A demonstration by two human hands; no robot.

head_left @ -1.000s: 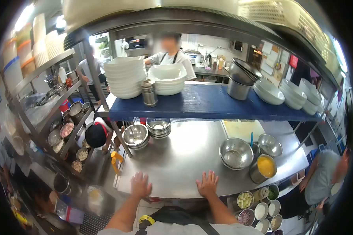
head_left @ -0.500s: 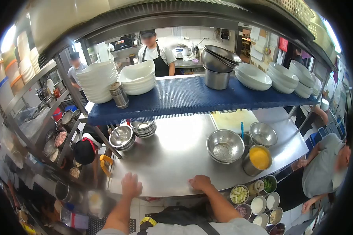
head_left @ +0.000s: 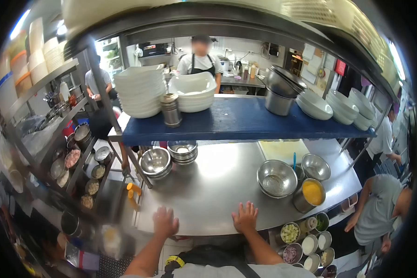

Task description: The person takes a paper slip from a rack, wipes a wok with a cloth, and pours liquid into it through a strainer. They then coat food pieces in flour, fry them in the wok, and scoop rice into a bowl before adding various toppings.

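Left hand [head_left: 166, 221]: flat on the bench [head_left: 208, 185] at its near edge, seemingly loose-fingered, holding nothing.
Right hand [head_left: 245, 217]: palm down on the same edge, fingers spread wide, empty.
Steel bowl [head_left: 276, 178]: 1 o'clock of the right hand, apart from it.
Yellow-filled pot [head_left: 310, 195]: just beside the bowl, at its 4 o'clock.

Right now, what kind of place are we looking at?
Most likely a commercial restaurant kitchen: a stainless steel prep counter, stacks of white bowls on the blue shelf above it, small tubs of chopped ingredients by its right end, and a person in an apron behind.
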